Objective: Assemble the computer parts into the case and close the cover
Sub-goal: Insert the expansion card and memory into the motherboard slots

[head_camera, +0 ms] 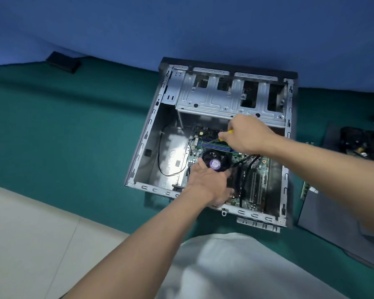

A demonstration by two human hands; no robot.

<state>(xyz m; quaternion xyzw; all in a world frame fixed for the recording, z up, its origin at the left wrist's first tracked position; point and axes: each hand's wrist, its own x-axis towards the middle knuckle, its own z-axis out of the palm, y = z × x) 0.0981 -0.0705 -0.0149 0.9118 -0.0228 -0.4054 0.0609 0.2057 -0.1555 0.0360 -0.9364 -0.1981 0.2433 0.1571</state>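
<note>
Fan (213, 163) sits gripped in left hand (207, 182), near right hand (248, 134) clutching screwdriver (225, 135).

A teal-green covered surface (73, 130) is seen, on which an open computer case (158, 130) is laid on its side. A small black block (63, 62) is set at the far left. A grey panel (328, 223) and dark parts (363, 145) are placed to the case's right.
</note>
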